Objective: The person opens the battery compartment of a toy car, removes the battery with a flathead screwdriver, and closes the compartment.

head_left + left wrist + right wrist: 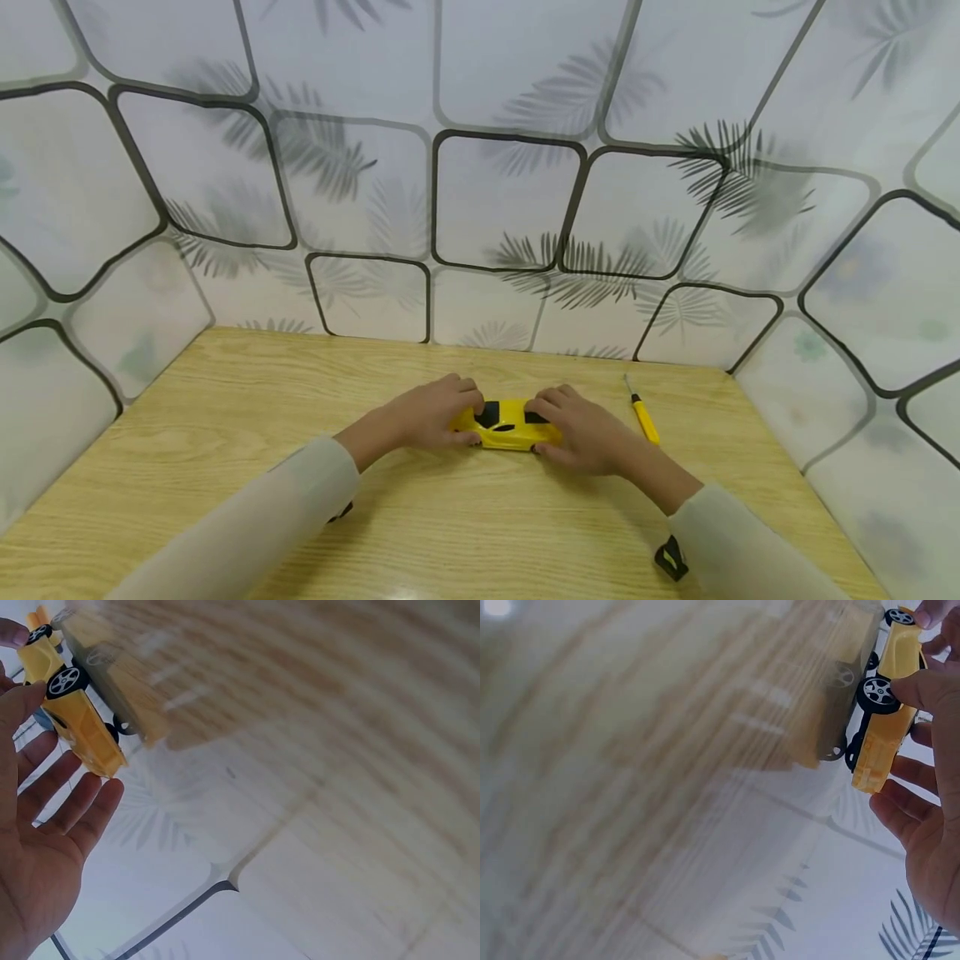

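A yellow toy car (510, 433) with black windows stands side-on at the middle of the wooden table (487, 525). One end of it is gripped by my left hand (438, 414), thumb on the near side and fingers over the top. My right hand (585, 429) grips the other end in the same way. In the left wrist view, the thumb lies by a black wheel (66, 681) with silver spokes. The right wrist view shows the right thumb at another spoked wheel (877, 694). The fingers partly hide both ends of the car.
Right of the car lies a screwdriver (647, 421) with a yellow handle. A small black item (671, 558) sits beside the right sleeve, and a dark object (342, 512) shows partly from under the left forearm. Patterned walls (495, 208) enclose the table's back and sides.
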Available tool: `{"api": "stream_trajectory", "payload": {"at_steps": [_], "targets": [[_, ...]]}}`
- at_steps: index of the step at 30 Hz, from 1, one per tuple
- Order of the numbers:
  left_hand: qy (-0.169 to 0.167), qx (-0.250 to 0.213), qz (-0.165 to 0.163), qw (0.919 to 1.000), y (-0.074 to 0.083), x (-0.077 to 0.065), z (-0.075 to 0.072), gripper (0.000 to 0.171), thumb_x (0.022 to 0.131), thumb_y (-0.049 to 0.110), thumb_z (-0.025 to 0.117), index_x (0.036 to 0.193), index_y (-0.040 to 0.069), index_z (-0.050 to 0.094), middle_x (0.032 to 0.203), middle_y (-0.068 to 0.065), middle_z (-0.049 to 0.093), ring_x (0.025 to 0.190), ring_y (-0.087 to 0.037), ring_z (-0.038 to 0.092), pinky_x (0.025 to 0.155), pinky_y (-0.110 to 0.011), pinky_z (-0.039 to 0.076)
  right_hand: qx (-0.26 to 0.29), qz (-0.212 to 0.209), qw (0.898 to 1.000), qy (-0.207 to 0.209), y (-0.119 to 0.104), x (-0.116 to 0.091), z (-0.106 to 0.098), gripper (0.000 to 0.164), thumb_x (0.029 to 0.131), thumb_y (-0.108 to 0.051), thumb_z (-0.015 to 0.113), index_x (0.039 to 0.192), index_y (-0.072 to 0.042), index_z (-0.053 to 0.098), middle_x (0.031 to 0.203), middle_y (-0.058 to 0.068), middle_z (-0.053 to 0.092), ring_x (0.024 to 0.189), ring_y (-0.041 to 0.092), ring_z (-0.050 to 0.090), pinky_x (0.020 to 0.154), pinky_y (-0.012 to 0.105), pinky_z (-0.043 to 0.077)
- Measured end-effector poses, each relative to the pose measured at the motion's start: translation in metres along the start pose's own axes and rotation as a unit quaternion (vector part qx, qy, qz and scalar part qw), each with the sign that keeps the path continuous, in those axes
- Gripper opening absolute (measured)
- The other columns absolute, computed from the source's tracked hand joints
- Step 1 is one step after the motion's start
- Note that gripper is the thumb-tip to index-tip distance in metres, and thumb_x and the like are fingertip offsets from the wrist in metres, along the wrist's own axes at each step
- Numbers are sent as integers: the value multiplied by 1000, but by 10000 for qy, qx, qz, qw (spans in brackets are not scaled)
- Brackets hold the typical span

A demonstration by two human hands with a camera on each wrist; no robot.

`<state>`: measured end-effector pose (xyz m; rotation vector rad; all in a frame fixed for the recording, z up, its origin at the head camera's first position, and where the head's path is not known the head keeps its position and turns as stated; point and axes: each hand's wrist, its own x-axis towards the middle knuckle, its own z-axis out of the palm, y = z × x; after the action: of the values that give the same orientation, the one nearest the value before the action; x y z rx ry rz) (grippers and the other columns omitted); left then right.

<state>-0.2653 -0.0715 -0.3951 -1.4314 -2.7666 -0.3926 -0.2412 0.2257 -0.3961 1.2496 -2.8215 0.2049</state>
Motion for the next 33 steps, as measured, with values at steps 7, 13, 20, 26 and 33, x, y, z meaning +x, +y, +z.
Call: {"api": "stream_trajectory", "payload": {"at_steps": [7, 13, 20, 26, 33], "targets": [[-152, 104, 17, 9998, 7, -11, -2, 28, 99, 40, 69, 114, 17, 63, 116, 2, 60, 98, -15, 49, 85, -32, 51, -56, -66, 9999, -76, -10, -3, 3, 51, 99, -38, 68, 142, -15, 53, 137, 5, 55, 122, 23, 51, 98, 44, 51], [-140, 155, 255, 9995, 15, -21, -4, 28, 99, 38, 70, 113, 16, 62, 115, 2, 60, 97, -15, 49, 84, -30, 50, -129, -95, 9998, -149, -20, -8, 4, 49, 101, -40, 64, 142, -17, 52, 137, 4, 54, 122, 21, 50, 99, 41, 51], [-371, 248, 191, 9988, 22, -29, -7, 32, 97, 42, 71, 116, 18, 61, 117, 4, 58, 100, -13, 48, 84, -27, 50, -479, -87, 9985, -243, -32, -15, 3, 51, 101, -41, 63, 144, -15, 52, 141, 6, 52, 126, 24, 49, 103, 43, 51], [-451, 158, 323, 9983, 24, -33, -7, 34, 95, 39, 75, 118, 20, 60, 120, 4, 58, 103, -13, 49, 88, -28, 51, -867, -223, 9958, -171, -40, -25, 8, 54, 99, -42, 66, 145, -15, 52, 140, 7, 51, 126, 25, 50, 102, 42, 52], [-466, 84, 321, 9984, 24, -36, -7, 33, 95, 37, 74, 119, 19, 60, 122, 4, 58, 103, -12, 49, 89, -29, 50, -1126, -598, 9917, 150, -38, -30, 12, 62, 95, -41, 73, 147, -13, 51, 134, 6, 54, 121, 22, 53, 98, 38, 54]]}}
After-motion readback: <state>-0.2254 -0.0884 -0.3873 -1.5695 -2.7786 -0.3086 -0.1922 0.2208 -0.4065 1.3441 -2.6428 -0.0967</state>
